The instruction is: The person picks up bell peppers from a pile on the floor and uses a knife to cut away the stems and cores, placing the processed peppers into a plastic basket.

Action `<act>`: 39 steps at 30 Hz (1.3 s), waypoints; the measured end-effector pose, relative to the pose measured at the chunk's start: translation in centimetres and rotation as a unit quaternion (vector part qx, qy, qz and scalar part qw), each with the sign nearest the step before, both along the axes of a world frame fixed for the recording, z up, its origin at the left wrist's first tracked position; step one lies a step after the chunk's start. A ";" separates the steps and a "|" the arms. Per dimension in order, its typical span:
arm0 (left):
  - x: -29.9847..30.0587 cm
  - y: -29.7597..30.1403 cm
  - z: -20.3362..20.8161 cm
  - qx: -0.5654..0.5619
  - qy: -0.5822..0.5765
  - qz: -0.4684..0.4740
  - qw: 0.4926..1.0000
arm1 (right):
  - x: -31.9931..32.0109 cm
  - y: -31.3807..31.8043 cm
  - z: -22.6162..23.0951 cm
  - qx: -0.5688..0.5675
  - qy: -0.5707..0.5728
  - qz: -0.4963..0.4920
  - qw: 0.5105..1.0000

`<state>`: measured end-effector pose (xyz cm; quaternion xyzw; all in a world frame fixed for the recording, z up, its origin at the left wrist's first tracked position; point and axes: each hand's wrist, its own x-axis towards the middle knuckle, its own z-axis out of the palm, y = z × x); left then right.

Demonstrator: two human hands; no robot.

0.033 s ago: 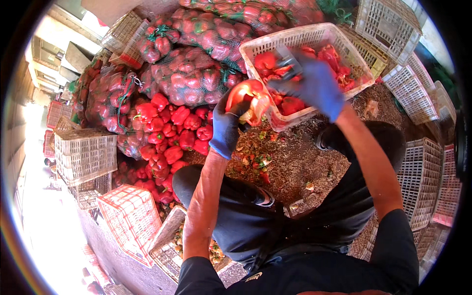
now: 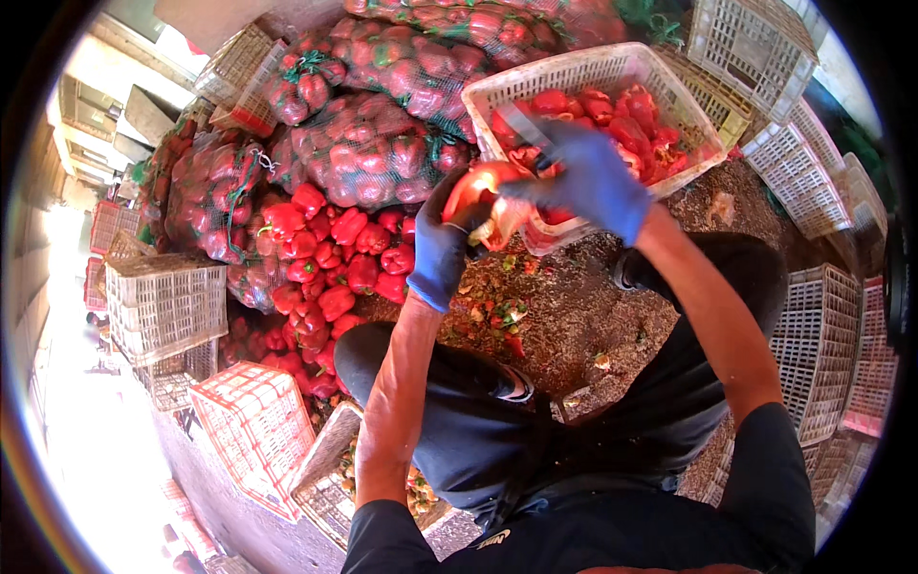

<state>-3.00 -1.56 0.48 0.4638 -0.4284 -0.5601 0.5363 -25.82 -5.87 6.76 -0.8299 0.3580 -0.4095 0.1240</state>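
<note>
a red bell pepper [image 2: 483,196], cut open so its pale inside shows, is held up in the air just in front of the near rim of a white plastic crate [image 2: 583,72]. the left hand [image 2: 445,244], in a blue glove, is wrapped around the pepper from below and behind, fingers curled tight on it. the right hand [image 2: 588,182], also in a blue glove, is closed around the handle of a knife [image 2: 526,129], whose dark blade points up and away over the crate; the gloved fingers press against the pepper's open side. judging from this, the step in hand is coring or trimming the pepper, and the next move calls for a firm hold with the left hand while the blade works around the core, kept away from the gloved fingers. the crate already holds many cut red pepper pieces [image 2: 622,115]. on the ground [image 2: 593,316] beneath the hands lie green stems and scraps [image 2: 502,311]. to the left is a loose heap of whole red peppers [image 2: 335,258], with net sacks of peppers [image 2: 368,143] stacked behind it. empty white crates [image 2: 163,301] stand at the left edge and along the right.
</note>
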 end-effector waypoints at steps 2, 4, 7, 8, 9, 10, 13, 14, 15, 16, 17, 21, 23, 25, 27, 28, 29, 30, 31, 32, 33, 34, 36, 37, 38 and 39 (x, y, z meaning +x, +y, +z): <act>0.0 0.3 -0.6 -0.104 -0.022 -0.055 0.993 | 2.2 1.1 -0.6 0.125 -0.026 0.099 0.987; 0.0 1.1 0.6 -0.085 -0.015 -0.082 0.993 | 2.1 0.8 -1.9 0.190 -0.034 0.099 0.976; -0.1 1.7 1.2 -0.124 -0.019 -0.073 0.989 | 2.0 1.6 -1.2 0.274 -0.022 -0.009 0.961; -0.1 1.7 1.6 -0.134 0.010 -0.071 0.988 | 2.2 1.5 -1.2 0.304 -0.057 -0.008 0.951; -0.1 1.6 2.3 -0.145 0.039 -0.071 0.986 | 2.4 1.2 -1.1 0.331 -0.094 -0.007 0.939; -0.1 1.5 2.7 -0.155 0.068 -0.070 0.983 | 2.6 1.1 -0.9 0.357 -0.130 -0.006 0.925; -0.2 1.0 2.4 -0.199 0.019 -0.056 0.978 | 2.4 1.0 -1.1 0.369 -0.150 -0.022 0.917; -0.3 0.9 2.4 -0.214 -0.007 -0.044 0.976 | 2.5 0.8 -1.5 0.360 -0.152 -0.026 0.920; -0.4 0.7 2.2 -0.246 -0.129 -0.016 0.961 | 2.7 0.9 -2.2 0.276 -0.128 -0.038 0.952; -0.4 0.5 2.0 -0.274 -0.249 0.012 0.929 | 2.9 1.0 -2.8 0.190 -0.104 -0.049 0.975; -0.5 0.2 1.8 -0.297 -0.364 0.040 0.882 | 2.9 1.1 -3.2 0.102 -0.078 -0.060 0.990; 2.7 -0.8 1.3 -0.192 -0.455 0.182 0.850 | 1.9 1.2 -1.1 -0.020 -0.058 -0.090 0.994; 6.9 -1.8 -0.3 -0.115 -0.236 0.187 0.947 | -1.4 -1.3 -0.6 -0.053 -0.017 -0.154 0.987; 7.4 -0.3 1.2 -0.075 -0.058 0.182 0.979 | -4.1 -2.9 -0.5 -0.063 0.031 -0.230 0.971; 8.0 1.4 2.6 -0.090 0.069 0.167 0.979 | -6.4 -4.4 -1.0 -0.062 0.035 -0.284 0.956; 7.9 1.6 3.7 -0.087 0.070 0.189 0.976 | -8.6 -5.6 -1.4 -0.072 0.019 -0.299 0.951; 8.4 2.9 4.6 -0.113 0.047 0.202 0.972 | -10.3 -6.2 -1.0 -0.063 0.032 -0.324 0.944; 9.6 4.6 6.0 -0.139 0.014 0.220 0.966 | -11.3 -6.6 -0.6 -0.051 0.039 -0.343 0.937; 11.2 6.6 7.4 -0.154 -0.037 0.230 0.960 | -12.0 -6.9 -0.4 -0.012 0.087 -0.346 0.934; 12.7 9.0 7.9 -0.154 -0.105 0.219 0.958 | -13.3 -7.1 -0.4 0.024 0.139 -0.358 0.923; 14.3 11.3 8.6 -0.141 -0.174 0.201 0.954 | -14.5 -7.0 0.1 0.043 0.151 -0.359 0.920; 16.6 14.4 9.2 -0.096 -0.258 0.181 0.944 | -14.5 -6.7 -0.2 0.069 0.160 -0.353 0.919; 20.6 20.6 9.0 0.118 -0.366 0.098 0.918 | -12.3 -5.5 1.6 0.088 0.108 -0.333 0.933; 23.4 23.9 7.9 0.155 -0.373 0.034 0.914 | -10.8 -4.8 2.2 0.111 0.076 -0.312 0.940; 25.9 26.6 7.0 0.252 -0.381 -0.034 0.889 | -9.5 -4.6 2.3 0.134 0.046 -0.294 0.945; 25.6 27.8 6.2 0.261 -0.448 -0.042 0.854 | -9.3 -4.8 1.9 0.111 -0.007 -0.246 0.963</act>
